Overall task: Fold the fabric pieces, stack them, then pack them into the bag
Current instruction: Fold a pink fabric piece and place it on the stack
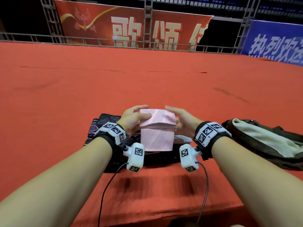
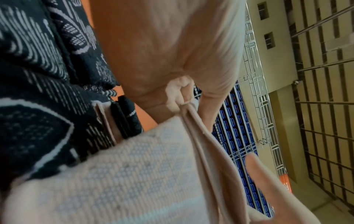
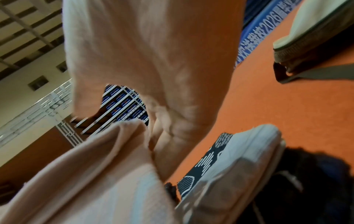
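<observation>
A pink patterned fabric (image 1: 156, 138) hangs half folded between both hands, raised above the red table (image 1: 147, 76). My left hand (image 1: 147, 111) pinches its left top edge, thumb on top and fingers behind. At the right top corner my right hand (image 1: 172, 114) holds the other edge, its fingers blurred. In the left wrist view the left hand (image 2: 180, 94) pinches the layered edge of the pink fabric (image 2: 124, 174). The right wrist view shows the right hand (image 3: 153, 121) at the pink fabric (image 3: 95, 174). Folded dark patterned fabric (image 1: 105, 122) lies under it.
An open dark olive bag (image 1: 265, 141) with pale lining lies on the table to the right, also in the right wrist view as the bag (image 3: 316, 37). A folded white piece (image 1: 182, 139) rests on the dark pile. The table's front edge is near my forearms. A railing and banners stand behind.
</observation>
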